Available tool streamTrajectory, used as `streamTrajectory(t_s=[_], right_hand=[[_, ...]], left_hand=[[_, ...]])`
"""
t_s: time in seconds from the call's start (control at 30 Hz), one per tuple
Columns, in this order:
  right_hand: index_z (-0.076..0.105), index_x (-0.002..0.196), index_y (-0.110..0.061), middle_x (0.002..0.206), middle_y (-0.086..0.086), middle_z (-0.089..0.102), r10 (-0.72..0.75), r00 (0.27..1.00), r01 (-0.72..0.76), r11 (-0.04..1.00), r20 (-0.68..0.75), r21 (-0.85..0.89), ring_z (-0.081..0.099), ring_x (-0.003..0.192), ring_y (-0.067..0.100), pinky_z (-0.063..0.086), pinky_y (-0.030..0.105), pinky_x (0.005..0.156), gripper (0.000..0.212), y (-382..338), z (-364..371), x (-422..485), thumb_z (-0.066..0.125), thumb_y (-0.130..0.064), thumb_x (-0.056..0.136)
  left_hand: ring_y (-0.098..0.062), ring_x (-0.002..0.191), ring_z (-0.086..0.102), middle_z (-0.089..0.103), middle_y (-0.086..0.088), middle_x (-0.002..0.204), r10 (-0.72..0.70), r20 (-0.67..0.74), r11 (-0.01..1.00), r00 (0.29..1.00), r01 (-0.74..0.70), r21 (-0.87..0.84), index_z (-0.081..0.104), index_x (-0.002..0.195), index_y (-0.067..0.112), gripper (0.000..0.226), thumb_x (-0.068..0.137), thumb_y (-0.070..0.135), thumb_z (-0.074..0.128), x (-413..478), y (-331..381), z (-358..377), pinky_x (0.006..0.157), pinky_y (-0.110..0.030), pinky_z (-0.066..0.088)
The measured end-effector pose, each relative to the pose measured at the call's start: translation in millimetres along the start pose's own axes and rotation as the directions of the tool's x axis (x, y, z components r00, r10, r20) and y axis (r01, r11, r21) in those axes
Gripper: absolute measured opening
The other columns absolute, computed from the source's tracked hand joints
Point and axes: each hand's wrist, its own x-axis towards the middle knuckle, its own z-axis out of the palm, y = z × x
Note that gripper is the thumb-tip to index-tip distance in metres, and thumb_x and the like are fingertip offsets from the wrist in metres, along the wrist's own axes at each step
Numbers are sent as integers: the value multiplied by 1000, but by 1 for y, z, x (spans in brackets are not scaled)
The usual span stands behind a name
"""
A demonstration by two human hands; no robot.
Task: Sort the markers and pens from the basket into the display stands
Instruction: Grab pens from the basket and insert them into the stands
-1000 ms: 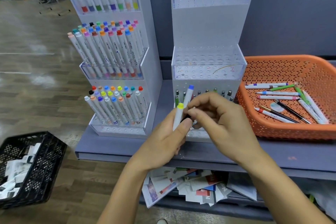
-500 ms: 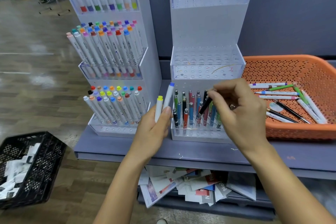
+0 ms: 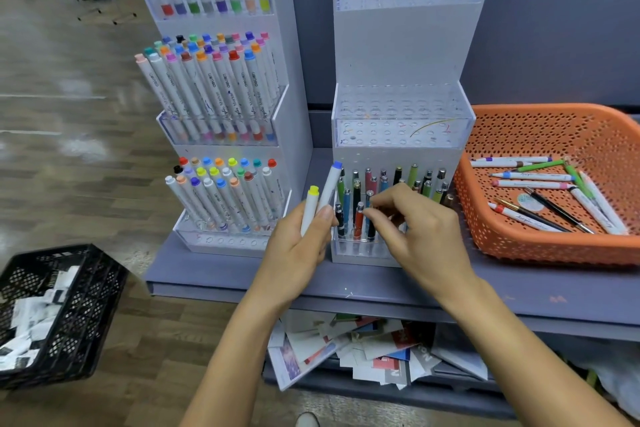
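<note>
Gripping a yellow-capped marker and a blue-capped marker, caps up, in the left hand, just in front of the gap between the marker stand and the pen stand. Pinching the top of a dark pen with the curled fingers of the right hand, standing it in the front row of the pen stand's bottom tier, among other pens. Working just beside the orange basket of loose markers and pens on the grey shelf

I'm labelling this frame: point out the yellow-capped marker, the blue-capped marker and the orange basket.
yellow-capped marker (image 3: 309, 211), head view, white barrel
blue-capped marker (image 3: 330, 184), head view, white barrel
orange basket (image 3: 554, 248), head view, front wall
</note>
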Motion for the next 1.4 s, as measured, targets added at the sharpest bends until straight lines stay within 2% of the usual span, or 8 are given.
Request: streamTrajectory(t_s=[0.33,0.43,0.73,0.87,0.97,1.1,1.23,1.4], right_hand=[[66,96,-10,82,-5,65,164,965,-119,970,-205,213,62,73,10,50,23,68,17,-29,-17,16,52,-19,91],[60,103,-22,88,-9,67,247,957,-179,914,-150,364,67,80,12,56,35,69,16,-43,-16,23,51,-23,91],[56,113,-25,93,-11,70,212,973,-231,830,94,507,68,84,7,57,30,75,32,-81,22,36,63,-15,83],[49,111,-22,88,-5,71,270,961,-251,762,59,597,69,83,11,54,26,75,32,-88,35,48,63,-16,82],[44,102,-26,87,0,70,337,941,-244,729,-26,640,69,81,20,56,40,74,27,-87,41,58,62,-16,84],[44,99,-30,91,-6,68,292,949,-192,833,-117,519,68,81,14,57,36,73,26,-79,53,61,60,-13,87],[59,101,-7,87,2,66,143,979,-100,958,-143,270,61,77,7,48,8,75,16,-78,68,57,64,-15,87],[63,101,-4,86,1,66,86,984,-50,976,-159,214,60,75,6,47,8,75,18,-87,71,57,67,-10,85]], left_hand=[[-6,46,39,44,7,57,62,51,998,997,-63,25,59,92,26,25,92,40,39,0,-1,-12,44,-19,35],[-5,45,37,41,3,58,107,103,992,989,-113,50,62,93,34,24,98,41,40,-1,-3,-19,46,-16,33],[-8,58,43,47,8,62,183,171,940,968,-223,257,58,83,56,21,90,49,40,-5,-1,-51,56,-33,38],[-4,63,55,58,14,72,162,76,936,984,-177,305,49,111,58,20,96,47,44,-4,-1,-71,59,-21,39],[-9,97,59,64,11,107,167,-43,908,985,-137,395,33,130,54,40,91,49,40,2,-3,-85,74,-19,41],[-9,72,59,67,8,88,169,5,836,986,-146,528,36,138,45,43,99,30,43,10,-7,-99,69,-27,46],[-12,58,52,58,4,65,178,33,802,983,-165,574,44,138,40,47,97,17,44,16,-7,-112,61,-27,43],[-12,58,48,61,2,71,250,96,712,963,-250,656,34,139,52,64,91,10,43,18,-10,-119,63,-29,43]])
